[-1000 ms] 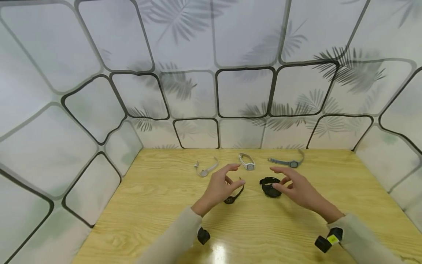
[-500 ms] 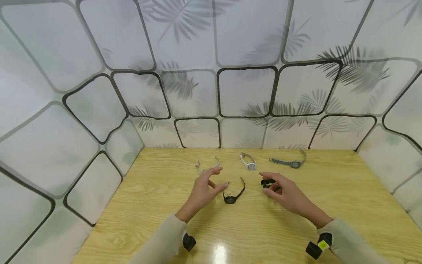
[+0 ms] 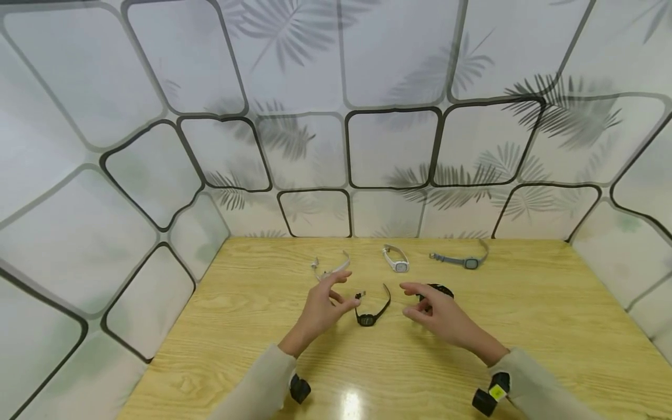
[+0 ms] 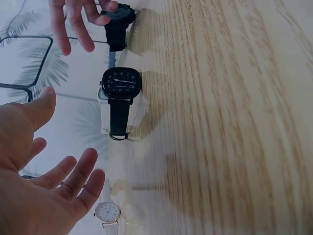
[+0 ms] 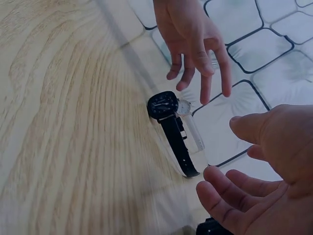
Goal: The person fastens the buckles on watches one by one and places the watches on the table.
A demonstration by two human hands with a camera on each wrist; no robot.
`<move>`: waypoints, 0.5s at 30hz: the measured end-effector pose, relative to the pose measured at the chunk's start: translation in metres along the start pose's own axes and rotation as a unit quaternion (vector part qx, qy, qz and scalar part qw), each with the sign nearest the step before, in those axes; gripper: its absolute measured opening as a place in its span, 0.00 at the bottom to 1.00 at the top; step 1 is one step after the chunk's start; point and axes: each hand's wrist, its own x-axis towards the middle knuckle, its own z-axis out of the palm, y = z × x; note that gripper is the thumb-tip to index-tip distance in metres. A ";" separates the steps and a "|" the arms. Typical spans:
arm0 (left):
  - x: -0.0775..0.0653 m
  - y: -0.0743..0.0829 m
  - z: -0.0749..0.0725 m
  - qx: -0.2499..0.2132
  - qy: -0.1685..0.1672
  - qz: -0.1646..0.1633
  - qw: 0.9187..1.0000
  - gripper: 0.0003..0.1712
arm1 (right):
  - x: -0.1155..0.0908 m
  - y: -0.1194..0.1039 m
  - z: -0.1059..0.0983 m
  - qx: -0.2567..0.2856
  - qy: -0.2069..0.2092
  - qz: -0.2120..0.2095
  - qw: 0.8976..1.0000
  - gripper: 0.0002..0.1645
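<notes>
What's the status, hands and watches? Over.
Left hand, right hand: both empty. Square-faced black watch between them on table. Right hand partly hides second black watch.

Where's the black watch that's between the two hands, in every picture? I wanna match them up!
Head: the black watch is below the middle, a bit right of centre.
Left wrist: the black watch is left of centre, mostly in the top half.
Right wrist: the black watch is near the middle.
Shared landmark: the left hand, which is at the lower left in the left wrist view and at the top in the right wrist view.
</notes>
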 end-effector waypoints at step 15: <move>0.002 -0.009 0.007 0.023 -0.049 -0.039 0.998 0.35 | 0.020 -0.006 0.039 -0.041 0.007 0.039 0.998 0.37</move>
